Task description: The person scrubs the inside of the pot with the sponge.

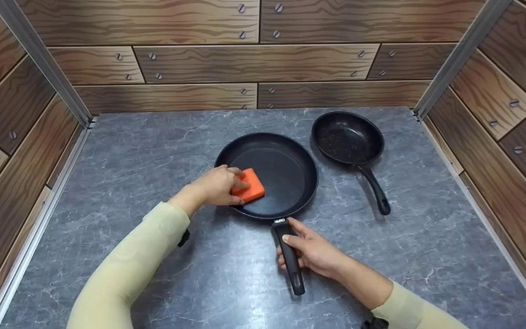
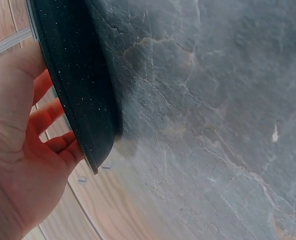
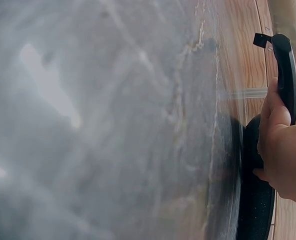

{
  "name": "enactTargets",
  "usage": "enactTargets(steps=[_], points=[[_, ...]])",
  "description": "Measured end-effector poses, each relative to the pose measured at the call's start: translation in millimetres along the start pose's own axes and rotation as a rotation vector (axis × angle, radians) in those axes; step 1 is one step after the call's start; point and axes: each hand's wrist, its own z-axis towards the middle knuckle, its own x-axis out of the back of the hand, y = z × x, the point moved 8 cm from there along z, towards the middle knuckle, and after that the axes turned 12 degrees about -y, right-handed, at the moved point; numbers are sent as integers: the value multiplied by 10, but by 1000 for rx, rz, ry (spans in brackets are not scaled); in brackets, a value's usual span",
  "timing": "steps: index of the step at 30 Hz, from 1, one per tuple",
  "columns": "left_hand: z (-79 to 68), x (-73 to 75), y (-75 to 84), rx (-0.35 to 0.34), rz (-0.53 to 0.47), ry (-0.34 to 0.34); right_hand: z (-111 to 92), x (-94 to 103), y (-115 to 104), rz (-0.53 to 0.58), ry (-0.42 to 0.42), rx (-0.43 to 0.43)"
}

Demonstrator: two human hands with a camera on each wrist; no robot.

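A large black frying pan (image 1: pixel 286 176) lies on the grey marbled tabletop, its handle (image 1: pixel 296 278) pointing toward me. My left hand (image 1: pixel 217 185) reaches over the pan's left rim and grips an orange sponge (image 1: pixel 255 185) against the inside of the pan. In the left wrist view, the pan's speckled outer wall (image 2: pixel 83 85) hides most of what the left fingers hold. My right hand (image 1: pixel 320 253) holds the handle near its pan end, thumb on top and fingers round beneath. The right wrist view shows that hand (image 3: pixel 287 155) at the dark handle (image 3: pixel 286 75).
A smaller black frying pan (image 1: pixel 347 139) sits behind and to the right of the large one, its handle (image 1: pixel 376 194) angled toward the front right. Wood-patterned walls (image 1: pixel 258 64) with metal corner strips (image 1: pixel 464 55) enclose the back and sides of the tabletop (image 1: pixel 144 151).
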Motion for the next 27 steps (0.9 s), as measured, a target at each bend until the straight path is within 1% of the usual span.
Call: enactTargets(steps=[5,16,21,27], points=[[-12,0,24,-14,-46,0,2,-1,2,0,1,1],[0,-12,116,-65,-86,9,10,-8,14,4,-1,-3],[18,-23,164,-78,-81,-14,16,-17,20,12,-12,0],[49,-16,230,-98,-72,-10,21,-24,18,15,-19,5]])
